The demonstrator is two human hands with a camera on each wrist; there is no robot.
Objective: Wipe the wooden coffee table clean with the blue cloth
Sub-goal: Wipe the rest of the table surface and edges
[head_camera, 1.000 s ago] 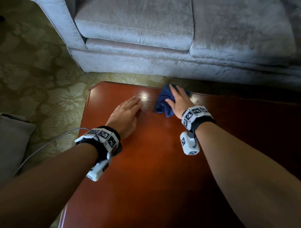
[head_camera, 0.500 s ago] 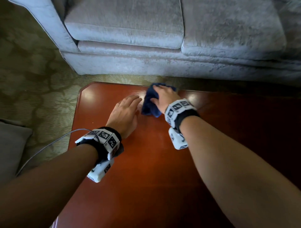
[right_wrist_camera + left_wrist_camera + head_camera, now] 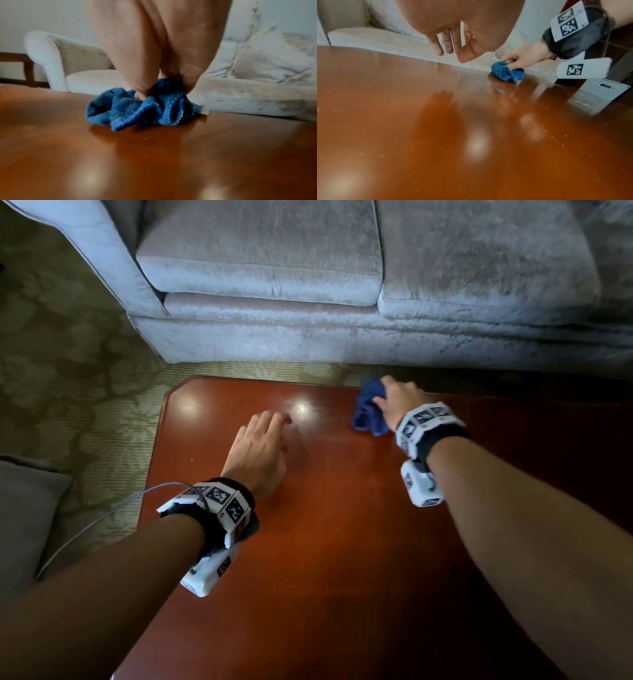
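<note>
**Cloth worked along the far edge while the other hand is kept clear**

The blue cloth [image 3: 368, 409] is bunched into a wad and is clenched by the right hand [image 3: 399, 400], whose fingers are curled into its folds; in the right wrist view the fingertips [image 3: 140, 96] are seen pressed down into the pile so that the wad is pinned flat against the wood. It is probably gathered this way so that pressure can be put on a small patch and the cloth is kept from trailing. The cloth is placed at the far edge of the bench [image 3: 342, 542], right of the middle, just in front of the grey sofa [image 3: 308, 268], which suggests that the border strip is being cleaned along its length.

The left hand [image 3: 257, 453] is released and nothing is held by it: the fingers are loosely extended over the wood, well to the left of the cloth. Whether the bench is actually touched by them cannot be told; in the left wrist view the fingers [image 3: 447, 44] are seen hanging just above the glossy top. It is likely kept there for balance and out of the wiping path.

Small pale specks are visible on the near right part of the surface, so the job is judged to be unfinished, with the near area apparently not yet covered.

A patterned carpet [image 3: 75, 371] is seen left of the bench.
</note>
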